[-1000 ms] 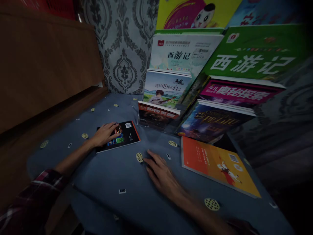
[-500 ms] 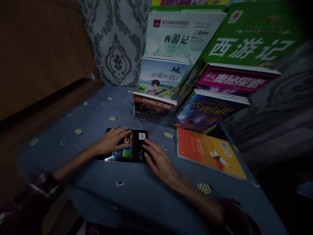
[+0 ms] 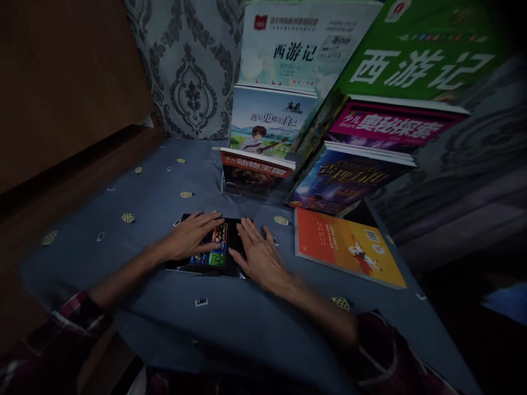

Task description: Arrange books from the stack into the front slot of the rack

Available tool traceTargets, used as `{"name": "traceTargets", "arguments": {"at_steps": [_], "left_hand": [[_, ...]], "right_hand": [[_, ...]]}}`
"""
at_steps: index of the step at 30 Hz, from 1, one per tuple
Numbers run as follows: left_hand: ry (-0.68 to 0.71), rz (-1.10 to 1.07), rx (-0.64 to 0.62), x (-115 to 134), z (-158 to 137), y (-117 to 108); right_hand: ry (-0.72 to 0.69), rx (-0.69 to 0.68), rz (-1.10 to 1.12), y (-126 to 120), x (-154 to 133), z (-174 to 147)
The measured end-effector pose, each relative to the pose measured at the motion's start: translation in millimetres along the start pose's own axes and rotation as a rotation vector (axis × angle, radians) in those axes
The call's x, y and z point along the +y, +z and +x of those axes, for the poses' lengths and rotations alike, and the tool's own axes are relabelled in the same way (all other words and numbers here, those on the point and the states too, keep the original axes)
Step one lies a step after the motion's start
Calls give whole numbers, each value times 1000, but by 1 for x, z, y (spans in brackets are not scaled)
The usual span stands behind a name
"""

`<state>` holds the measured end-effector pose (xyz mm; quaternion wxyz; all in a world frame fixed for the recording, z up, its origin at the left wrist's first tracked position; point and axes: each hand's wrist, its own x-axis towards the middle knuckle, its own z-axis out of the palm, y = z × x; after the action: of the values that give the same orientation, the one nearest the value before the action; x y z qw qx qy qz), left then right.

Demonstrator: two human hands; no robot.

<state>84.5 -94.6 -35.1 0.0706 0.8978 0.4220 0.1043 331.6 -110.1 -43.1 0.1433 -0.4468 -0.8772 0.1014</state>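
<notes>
A thin black book [image 3: 232, 258] with a colourful picture panel lies flat on the cloth-covered table [image 3: 164, 318]. Across its left half rests my left hand [image 3: 195, 237], fingers stretched out and the thumb over the panel. My right hand [image 3: 260, 255] lies spread on the book's right part, covering the corner where a barcode was visible. Neither hand wraps around anything. To the right of my right hand, an orange and yellow book [image 3: 341, 249] lies apart from it, back cover up.
Behind the hands several books stand in tiers: a low dark animal book [image 3: 255, 174], a blue-and-green guitar-cover book [image 3: 269, 123], a purple-blue book [image 3: 349, 178], a magenta-titled book [image 3: 395, 126], a pale book [image 3: 296, 49] and a green book [image 3: 428, 60]. Brown wooden furniture [image 3: 74, 82] borders the left.
My right hand has moved up and further onto the black book, its fingers now spread over the barcode area. My left hand stays on the book. The view has shifted slightly.
</notes>
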Motion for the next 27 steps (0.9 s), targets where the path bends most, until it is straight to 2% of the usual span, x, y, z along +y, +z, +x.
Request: {"name": "traceTargets", "arguments": {"at_steps": [6, 10, 14, 16, 21, 24, 27], "left_hand": [[-38, 50, 30, -4, -8, -3], [-172, 64, 72, -31, -26, -18], [-276, -57, 133, -58, -42, -25], [-271, -103, 169, -63, -45, -24], [-246, -127, 243, -59, -43, -15], [-264, -129, 254, -57, -41, -12], [-288, -124, 250, -57, -41, -12]], "right_hand": [[23, -13, -31, -2, -4, -1], [16, -32, -27, -5, -1, -1], [23, -74, -40, -12, -6, 4], [-33, -89, -29, -14, -16, 11], [-300, -158, 76, -5, -50, 38], [-334, -164, 126, 5, -53, 46], [-283, -137, 159, 10, -33, 37]]}}
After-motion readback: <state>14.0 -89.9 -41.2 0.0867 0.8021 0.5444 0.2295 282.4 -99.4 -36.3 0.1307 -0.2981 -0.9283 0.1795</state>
